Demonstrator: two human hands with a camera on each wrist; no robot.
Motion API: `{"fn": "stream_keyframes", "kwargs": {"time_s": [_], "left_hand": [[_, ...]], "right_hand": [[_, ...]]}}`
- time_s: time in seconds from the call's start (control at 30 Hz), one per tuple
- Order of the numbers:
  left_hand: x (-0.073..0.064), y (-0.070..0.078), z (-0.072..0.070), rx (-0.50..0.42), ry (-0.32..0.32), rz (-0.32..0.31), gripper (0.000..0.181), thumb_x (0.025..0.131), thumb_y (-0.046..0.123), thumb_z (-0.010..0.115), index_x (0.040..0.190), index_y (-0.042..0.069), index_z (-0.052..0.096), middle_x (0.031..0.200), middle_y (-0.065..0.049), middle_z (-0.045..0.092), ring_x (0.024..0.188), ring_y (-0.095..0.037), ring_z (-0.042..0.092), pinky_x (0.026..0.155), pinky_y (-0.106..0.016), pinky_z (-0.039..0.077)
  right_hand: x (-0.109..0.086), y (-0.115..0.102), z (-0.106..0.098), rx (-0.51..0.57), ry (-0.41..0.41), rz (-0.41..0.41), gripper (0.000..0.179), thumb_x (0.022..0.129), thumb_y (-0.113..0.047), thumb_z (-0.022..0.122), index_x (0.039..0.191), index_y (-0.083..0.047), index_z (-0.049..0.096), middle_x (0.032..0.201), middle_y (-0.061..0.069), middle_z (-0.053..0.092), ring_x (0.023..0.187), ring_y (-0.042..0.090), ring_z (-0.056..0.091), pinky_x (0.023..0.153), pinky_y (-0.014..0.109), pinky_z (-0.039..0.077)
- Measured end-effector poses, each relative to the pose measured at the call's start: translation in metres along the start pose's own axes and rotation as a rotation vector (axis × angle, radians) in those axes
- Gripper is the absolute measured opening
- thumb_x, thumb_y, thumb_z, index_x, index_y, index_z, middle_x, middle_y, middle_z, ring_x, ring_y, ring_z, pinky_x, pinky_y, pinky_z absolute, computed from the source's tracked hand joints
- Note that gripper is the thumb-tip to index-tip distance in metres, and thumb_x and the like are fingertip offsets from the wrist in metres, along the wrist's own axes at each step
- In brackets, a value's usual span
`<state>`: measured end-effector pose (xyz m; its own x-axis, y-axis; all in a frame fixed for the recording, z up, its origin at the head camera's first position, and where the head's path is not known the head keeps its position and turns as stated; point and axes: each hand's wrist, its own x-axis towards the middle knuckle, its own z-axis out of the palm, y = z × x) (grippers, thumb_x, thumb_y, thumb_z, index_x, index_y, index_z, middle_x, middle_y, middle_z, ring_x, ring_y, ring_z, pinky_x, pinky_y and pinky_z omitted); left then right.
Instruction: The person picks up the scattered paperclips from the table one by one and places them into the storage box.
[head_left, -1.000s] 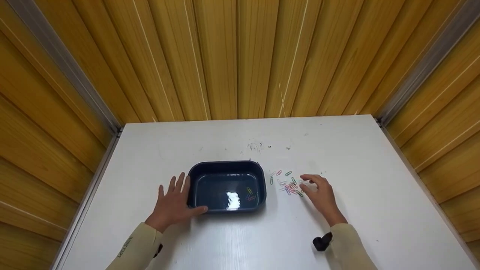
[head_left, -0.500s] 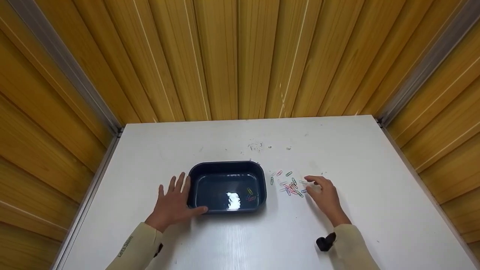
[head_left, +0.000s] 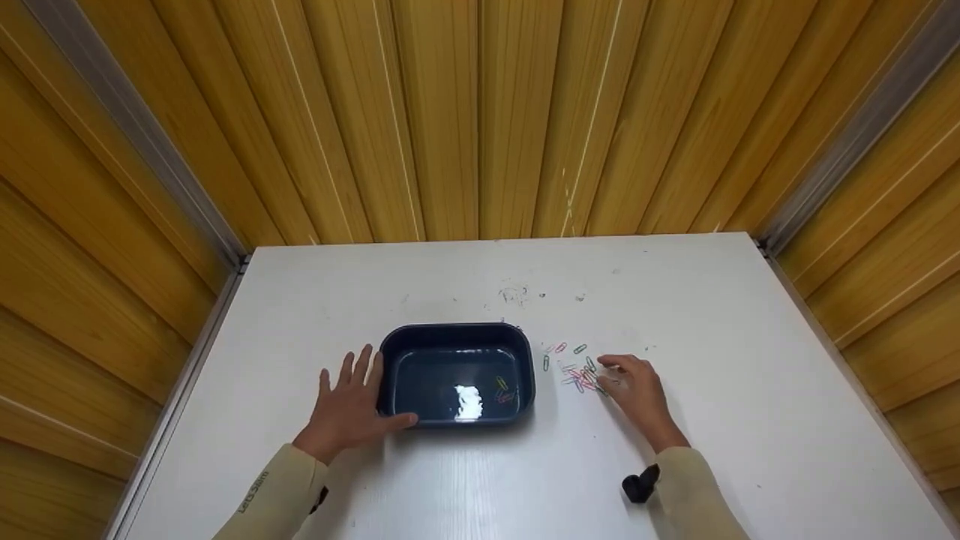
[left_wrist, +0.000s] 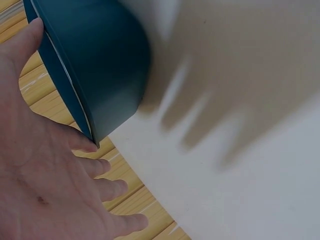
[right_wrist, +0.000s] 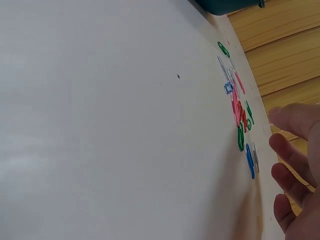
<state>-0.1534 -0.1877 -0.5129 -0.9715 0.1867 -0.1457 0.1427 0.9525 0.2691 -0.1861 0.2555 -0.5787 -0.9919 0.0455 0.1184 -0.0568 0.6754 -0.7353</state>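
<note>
A dark blue rectangular tub [head_left: 457,334] stands on the table, with a few paper clips [head_left: 501,384] lying at its right end. Against its left side rests my left hand [head_left: 349,412], fingers spread and straight, thumb on the front rim. The left wrist view shows that thumb [left_wrist: 32,37] touching the rim of the tub [left_wrist: 100,70]. To the right lies a loose heap of coloured paper clips [head_left: 581,377]. My right hand [head_left: 641,394] hovers over its right edge, fingers bent and apart from the thumb. Nothing shows between them in the right wrist view, where several clips [right_wrist: 237,105] lie beside the hand [right_wrist: 300,165].
Stray clips, among them a green one [head_left: 546,363], lie between tub and heap. Dark smudges [head_left: 514,294] mark the white table [head_left: 337,292] behind the tub. Yellow wood-patterned panels [head_left: 450,120] enclose the back and both sides.
My right hand shifted slightly right, away from the paper clip heap, then came back left over its edge. My left hand and the tub have stayed in place.
</note>
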Motion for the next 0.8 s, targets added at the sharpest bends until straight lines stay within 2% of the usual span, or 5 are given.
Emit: {"fn": "stream_keyframes", "kwargs": {"time_s": [0.3,0.53,0.8], "left_hand": [[0.0,0.0,0.001,0.007,0.004,0.0,0.12,0.07,0.081,0.058,0.154,0.004,0.021,0.162,-0.018,0.015,0.148,-0.043,0.014,0.112,-0.071,0.009],[0.0,0.001,0.001,0.001,0.01,-0.002,0.117,0.072,0.077,0.061,0.153,0.003,0.022,0.161,-0.018,0.016,0.148,-0.043,0.015,0.112,-0.071,0.009],[0.0,0.001,0.001,0.002,0.01,0.003,0.119,0.071,0.08,0.059,0.154,0.004,0.021,0.162,-0.018,0.016,0.149,-0.042,0.014,0.113,-0.07,0.01]], "right_hand": [[0.002,-0.004,0.011,-0.009,0.014,0.078,0.032,0.084,-0.008,0.073,0.116,-0.011,0.068,0.119,0.009,0.068,0.108,0.026,0.056,0.094,0.041,0.047],[0.003,-0.005,0.017,-0.048,0.025,0.086,0.031,0.084,-0.008,0.073,0.115,-0.011,0.068,0.113,0.008,0.07,0.101,0.024,0.057,0.087,0.037,0.047],[0.002,-0.007,0.022,-0.072,0.03,0.087,0.031,0.083,-0.005,0.074,0.112,-0.013,0.07,0.11,0.005,0.072,0.098,0.02,0.056,0.085,0.035,0.046]]}}
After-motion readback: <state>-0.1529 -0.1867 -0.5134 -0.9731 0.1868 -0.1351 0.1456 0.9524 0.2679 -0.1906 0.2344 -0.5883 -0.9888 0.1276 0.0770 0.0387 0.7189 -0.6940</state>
